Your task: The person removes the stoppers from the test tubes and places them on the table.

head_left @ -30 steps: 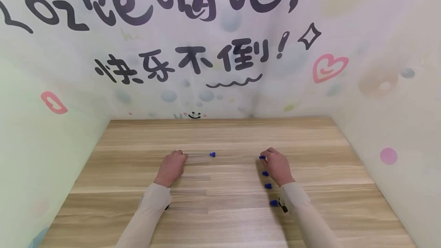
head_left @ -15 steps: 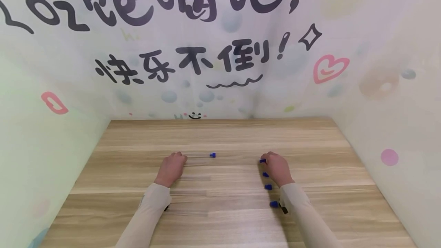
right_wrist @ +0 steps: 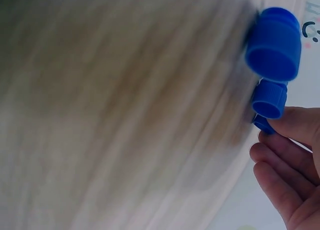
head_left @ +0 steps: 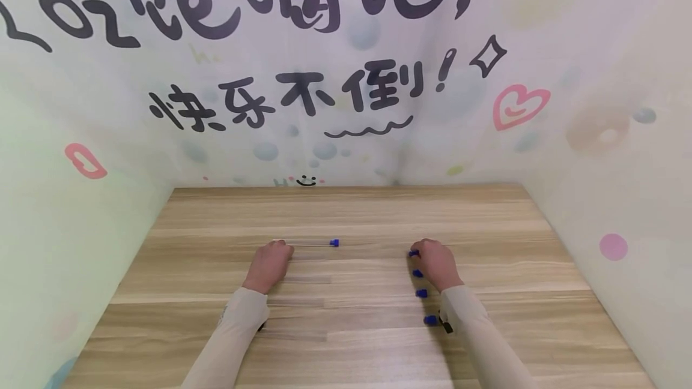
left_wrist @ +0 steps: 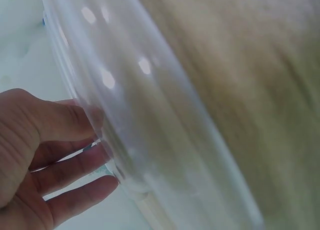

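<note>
My left hand (head_left: 270,264) is at the left ends of several clear tubes lying side by side on the table. Its thumb and fingers pinch a clear tube, partly hidden behind the nearest clear tube (left_wrist: 150,100) in the left wrist view. Just beyond that hand lies a tube with a blue cap (head_left: 335,243) on its right end. Across the gap, my right hand (head_left: 437,264) pinches a small blue cap (right_wrist: 262,124) between thumb and fingers. Other loose blue caps (head_left: 421,293) stand in a line nearer the body, beside the right wrist.
The wood-grain table (head_left: 373,209) meets a printed white wall (head_left: 243,155) at the back, with side walls left and right. More clear tubes (head_left: 303,302) lie between the left forearm and the table's middle, faint against the wood.
My right hand has come slightly toward the body with the blue cap. The left hand has shifted only a little, and the loose caps stay in place.
</note>
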`<state>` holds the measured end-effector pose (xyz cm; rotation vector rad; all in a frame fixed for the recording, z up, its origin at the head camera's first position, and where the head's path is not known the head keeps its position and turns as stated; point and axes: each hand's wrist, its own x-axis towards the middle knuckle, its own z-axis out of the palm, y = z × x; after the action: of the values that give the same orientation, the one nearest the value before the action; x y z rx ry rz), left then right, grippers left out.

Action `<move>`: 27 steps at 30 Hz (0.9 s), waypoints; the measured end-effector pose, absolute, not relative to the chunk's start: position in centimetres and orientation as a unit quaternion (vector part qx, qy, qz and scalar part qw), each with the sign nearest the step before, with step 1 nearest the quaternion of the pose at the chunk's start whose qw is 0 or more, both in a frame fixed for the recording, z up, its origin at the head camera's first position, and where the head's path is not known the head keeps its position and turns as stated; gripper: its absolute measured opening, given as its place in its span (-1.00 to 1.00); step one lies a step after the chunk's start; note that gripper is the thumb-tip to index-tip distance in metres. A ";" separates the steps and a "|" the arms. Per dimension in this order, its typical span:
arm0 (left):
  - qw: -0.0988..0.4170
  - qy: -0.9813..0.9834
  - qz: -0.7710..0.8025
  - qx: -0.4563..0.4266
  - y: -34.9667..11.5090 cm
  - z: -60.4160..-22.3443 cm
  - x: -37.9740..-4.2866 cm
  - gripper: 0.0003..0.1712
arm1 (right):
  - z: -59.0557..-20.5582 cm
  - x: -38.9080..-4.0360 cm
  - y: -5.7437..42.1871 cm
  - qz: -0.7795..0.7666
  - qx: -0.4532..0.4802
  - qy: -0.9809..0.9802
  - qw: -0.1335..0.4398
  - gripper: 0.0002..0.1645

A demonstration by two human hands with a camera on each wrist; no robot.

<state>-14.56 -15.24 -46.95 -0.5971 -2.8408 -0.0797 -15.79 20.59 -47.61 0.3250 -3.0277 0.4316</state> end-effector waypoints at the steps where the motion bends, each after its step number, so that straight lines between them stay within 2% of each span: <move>1: 0.120 -0.971 -0.027 -0.205 -15.2 -47.0 -14.6 -0.79 | -47.6 -15.8 20.6 0.140 0.107 -0.984 0.032 -0.83; 23: 0.086 -0.975 -0.044 -0.201 -15.3 -46.5 -14.5 -0.86 | -46.9 -15.7 20.5 0.153 0.102 -0.983 0.029 -0.75; 27: 0.095 -0.973 -0.048 -0.205 -15.2 -46.3 -14.4 -0.86 | -46.4 -15.5 20.3 0.158 0.102 -0.982 0.031 -0.73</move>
<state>-14.44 -15.20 -46.26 -0.6090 -2.8839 -0.1431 -15.50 20.33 -46.36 0.3142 -3.0241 0.4877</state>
